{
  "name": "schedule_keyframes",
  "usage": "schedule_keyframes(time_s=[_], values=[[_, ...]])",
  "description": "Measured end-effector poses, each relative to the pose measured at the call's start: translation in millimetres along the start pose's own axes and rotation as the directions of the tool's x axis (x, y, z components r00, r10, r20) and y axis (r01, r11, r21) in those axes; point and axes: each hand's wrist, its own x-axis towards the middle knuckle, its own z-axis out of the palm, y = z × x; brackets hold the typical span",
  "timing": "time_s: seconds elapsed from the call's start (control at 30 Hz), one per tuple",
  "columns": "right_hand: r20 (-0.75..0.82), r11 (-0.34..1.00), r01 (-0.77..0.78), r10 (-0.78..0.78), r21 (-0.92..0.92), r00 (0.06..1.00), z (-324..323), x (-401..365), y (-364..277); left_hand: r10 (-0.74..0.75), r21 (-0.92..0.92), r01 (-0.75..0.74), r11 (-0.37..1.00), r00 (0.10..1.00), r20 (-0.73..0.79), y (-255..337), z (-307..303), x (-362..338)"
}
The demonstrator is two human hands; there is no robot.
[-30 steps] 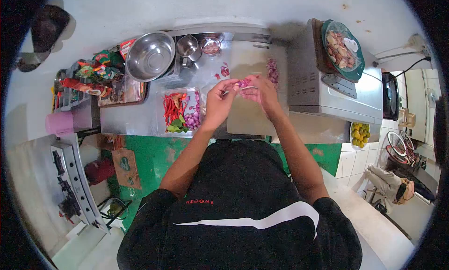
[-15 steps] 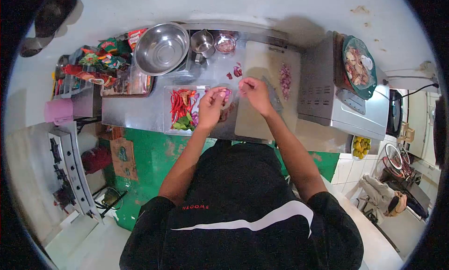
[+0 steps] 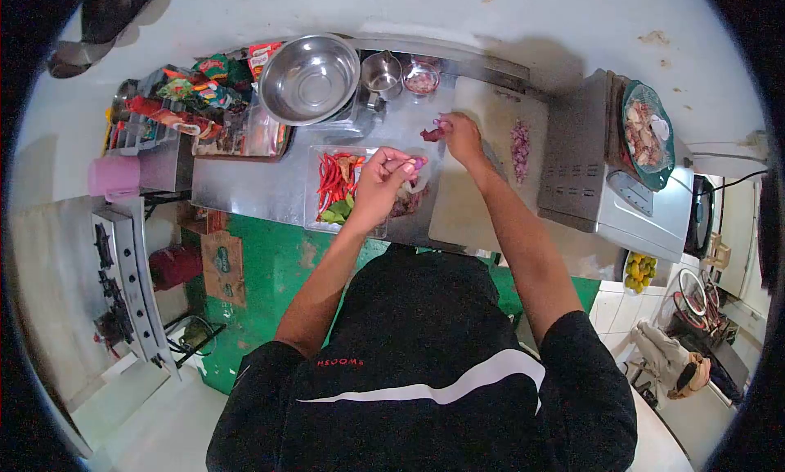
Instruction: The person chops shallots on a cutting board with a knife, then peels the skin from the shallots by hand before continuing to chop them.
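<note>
Between the fingertips of my left hand (image 3: 388, 184) is a small purple shallot (image 3: 419, 162), above the right side of a clear tray (image 3: 311, 214). That tray holds red chilies (image 3: 331, 178) and green leaves (image 3: 338, 210). My right hand (image 3: 462, 138) is closed at the small pile of dark shallot skins (image 3: 431, 134) on the metal counter; whatever its fingers pinch is too small to make out. A row of shallots (image 3: 520, 151) lies on the pale cutting board (image 3: 458, 190) to the right.
A large steel bowl (image 3: 309, 80), a metal cup (image 3: 381, 74) and a small glass bowl (image 3: 420, 77) stand at the back. Food packets (image 3: 192, 92) are at the left. A silver oven (image 3: 605, 170) at the right bears a green basket (image 3: 666, 174).
My right hand has moved up to the skins, away from my left hand. My left hand still holds the shallot. The whole view has shifted slightly, with the counter items now further right.
</note>
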Motion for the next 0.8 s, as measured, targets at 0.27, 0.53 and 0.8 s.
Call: schedule_keyframes(time_s=[0.27, 0.53, 0.8], values=[[-0.074, 0.910, -0.194, 0.236, 0.366, 0.969, -71, -57, -80, 0.035, 0.100, -0.047, 0.994, 0.992, 0.120, -2, 18, 5], [-0.048, 0.842, -0.147, 0.200, 0.519, 0.979, -118, -143, -109, -0.057, 0.042, 0.049, 0.998, 0.977, 0.206, -17, 52, 12], [-0.083, 0.820, -0.143, 0.225, 0.554, 0.971, -146, -161, -108, -0.080, 0.214, 0.011, 0.977, 0.945, 0.316, 1, 94, 7]])
